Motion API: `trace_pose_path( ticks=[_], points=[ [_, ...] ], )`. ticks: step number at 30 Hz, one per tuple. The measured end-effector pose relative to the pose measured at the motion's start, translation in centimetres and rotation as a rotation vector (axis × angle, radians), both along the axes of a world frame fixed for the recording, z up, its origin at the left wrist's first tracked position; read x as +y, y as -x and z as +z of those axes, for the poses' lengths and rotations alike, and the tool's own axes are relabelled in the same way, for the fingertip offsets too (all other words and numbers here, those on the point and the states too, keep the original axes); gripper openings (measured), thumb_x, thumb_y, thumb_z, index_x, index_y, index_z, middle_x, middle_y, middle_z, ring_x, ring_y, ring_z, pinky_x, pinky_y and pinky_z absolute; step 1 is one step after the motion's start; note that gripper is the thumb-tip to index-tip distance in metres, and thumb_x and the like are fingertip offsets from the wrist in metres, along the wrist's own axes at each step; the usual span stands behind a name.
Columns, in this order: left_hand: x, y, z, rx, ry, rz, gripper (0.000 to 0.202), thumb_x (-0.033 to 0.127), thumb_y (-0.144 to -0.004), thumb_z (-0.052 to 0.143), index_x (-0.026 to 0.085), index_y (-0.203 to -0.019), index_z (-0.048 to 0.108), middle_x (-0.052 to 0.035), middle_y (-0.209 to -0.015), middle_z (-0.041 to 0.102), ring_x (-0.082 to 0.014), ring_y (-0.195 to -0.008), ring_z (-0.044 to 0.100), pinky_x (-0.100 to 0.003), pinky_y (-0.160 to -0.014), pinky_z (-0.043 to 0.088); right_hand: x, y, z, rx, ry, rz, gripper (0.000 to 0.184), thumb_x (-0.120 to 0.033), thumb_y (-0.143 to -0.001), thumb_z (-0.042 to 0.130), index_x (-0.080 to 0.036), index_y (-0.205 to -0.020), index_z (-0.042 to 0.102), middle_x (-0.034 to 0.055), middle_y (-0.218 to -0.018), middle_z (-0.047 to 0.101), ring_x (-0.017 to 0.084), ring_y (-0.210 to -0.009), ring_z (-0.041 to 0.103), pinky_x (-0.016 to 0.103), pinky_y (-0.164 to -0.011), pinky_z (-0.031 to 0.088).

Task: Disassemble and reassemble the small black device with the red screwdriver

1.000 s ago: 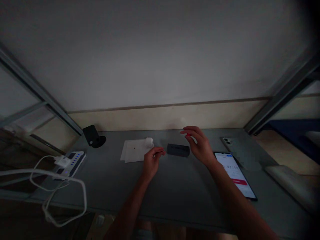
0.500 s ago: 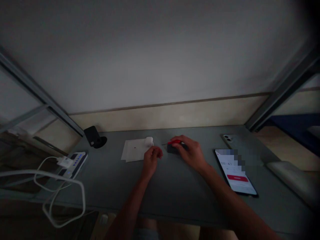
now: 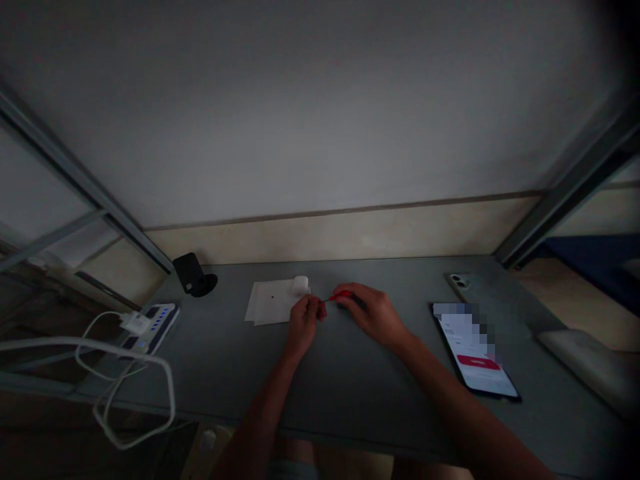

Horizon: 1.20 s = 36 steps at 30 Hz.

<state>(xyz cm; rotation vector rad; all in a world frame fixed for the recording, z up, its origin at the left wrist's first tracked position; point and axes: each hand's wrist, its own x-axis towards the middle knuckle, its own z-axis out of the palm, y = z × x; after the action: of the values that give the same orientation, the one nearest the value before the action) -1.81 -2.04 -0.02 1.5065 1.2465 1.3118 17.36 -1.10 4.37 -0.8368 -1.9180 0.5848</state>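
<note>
My right hand (image 3: 373, 310) is closed on a red-handled screwdriver (image 3: 342, 295), its thin shaft aimed left. The shaft's tip meets the fingers of my left hand (image 3: 305, 317), which are pinched together. Whatever they hold there is too small and dark to make out. White paper sheets (image 3: 265, 307) with a small dark dot lie just left of my left hand. On their upper right corner rests a small white rounded object (image 3: 301, 283). A dark block is mostly hidden behind my right hand.
To the right lie a phone with a lit screen (image 3: 475, 353), another phone (image 3: 459, 281) and a pale case-like object (image 3: 585, 367). At the left are a power strip (image 3: 160, 327), a white cable (image 3: 170, 387) and a black stand (image 3: 189, 273). A wall borders the grey desk (image 3: 350, 393).
My right hand has brought the screwdriver away from the dark block, down and left, so its tip now reaches my left fingers. The view has shifted slightly.
</note>
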Motion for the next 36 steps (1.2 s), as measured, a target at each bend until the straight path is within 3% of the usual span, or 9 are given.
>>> trace_pose_path(
  ticks=[5, 9, 16, 20, 23, 31, 36],
  points=[
    [0.1, -0.6, 0.3, -0.047, -0.013, 0.024, 0.05, 0.06, -0.098, 0.042, 0.018, -0.075, 0.056, -0.0009, -0.067, 0.056, -0.0129, -0.061, 0.05, -0.026, -0.061, 0.042, 0.0, -0.1, 0.1, -0.002, -0.06, -0.014, 0.019, -0.035, -0.101, 0.053, -0.026, -0.108, 0.068, 0.0056, -0.103, 0.076, 0.02, -0.094, 0.072, 0.035, -0.088, 0.057],
    [1.4, -2.1, 0.8, -0.067, -0.033, 0.003, 0.044, 0.054, -0.1, 0.043, 0.018, -0.082, 0.059, -0.0002, -0.068, 0.057, -0.0136, -0.062, 0.051, -0.026, -0.061, 0.041, 0.2, -0.7, 0.2, 0.037, -0.082, -0.135, 0.018, -0.034, -0.1, 0.054, -0.025, -0.107, 0.068, 0.0055, -0.101, 0.076, 0.021, -0.092, 0.072, 0.034, -0.086, 0.057],
    [4.1, -4.7, 1.8, 0.175, -0.179, 0.032, 0.033, 0.041, -0.098, 0.052, 0.017, -0.087, 0.073, -0.0075, -0.088, 0.068, -0.021, -0.089, 0.061, -0.032, -0.081, 0.046, 1.3, -2.4, 0.9, 0.139, -0.046, -0.367, 0.018, -0.036, -0.097, 0.056, -0.023, -0.103, 0.066, 0.0063, -0.096, 0.074, 0.021, -0.083, 0.071, 0.034, -0.083, 0.056],
    [4.4, -4.5, 0.7, 0.192, -0.136, 0.027, 0.031, 0.04, -0.096, 0.057, 0.017, -0.09, 0.076, -0.0099, -0.101, 0.068, -0.0227, -0.096, 0.061, -0.033, -0.083, 0.047, 1.6, -2.2, 0.4, 0.117, 0.007, -0.318, 0.019, -0.037, -0.099, 0.054, -0.023, -0.104, 0.066, 0.005, -0.093, 0.075, 0.019, -0.083, 0.072, 0.03, -0.08, 0.056],
    [4.4, -4.0, 0.1, 0.109, -0.075, -0.049, 0.034, 0.043, -0.097, 0.054, 0.017, -0.094, 0.075, -0.0095, -0.103, 0.069, -0.0218, -0.097, 0.063, -0.032, -0.085, 0.048, 1.6, -1.9, -0.2, 0.081, -0.005, -0.293, 0.018, -0.036, -0.099, 0.054, -0.023, -0.103, 0.066, 0.0049, -0.096, 0.075, 0.019, -0.085, 0.072, 0.028, -0.08, 0.056],
    [4.1, -3.7, 0.6, -0.022, 0.025, -0.153, 0.036, 0.045, -0.098, 0.051, 0.018, -0.1, 0.075, -0.0066, -0.103, 0.073, -0.0229, -0.103, 0.064, -0.035, -0.098, 0.045, 1.7, -1.5, -0.7, 0.067, -0.027, -0.281, 0.016, -0.033, -0.099, 0.055, -0.023, -0.105, 0.066, 0.0036, -0.093, 0.073, 0.018, -0.081, 0.071, 0.028, -0.079, 0.055],
    [4.0, -3.3, 0.2, -0.144, 0.041, -0.206, 0.034, 0.043, -0.097, 0.053, 0.019, -0.101, 0.076, -0.0065, -0.105, 0.073, -0.0244, -0.108, 0.063, -0.038, -0.104, 0.043, 1.5, -1.4, -0.6, 0.044, -0.021, -0.291, 0.015, -0.031, -0.099, 0.055, -0.023, -0.107, 0.066, 0.0039, -0.098, 0.074, 0.018, -0.085, 0.071, 0.028, -0.081, 0.054]
  ],
)
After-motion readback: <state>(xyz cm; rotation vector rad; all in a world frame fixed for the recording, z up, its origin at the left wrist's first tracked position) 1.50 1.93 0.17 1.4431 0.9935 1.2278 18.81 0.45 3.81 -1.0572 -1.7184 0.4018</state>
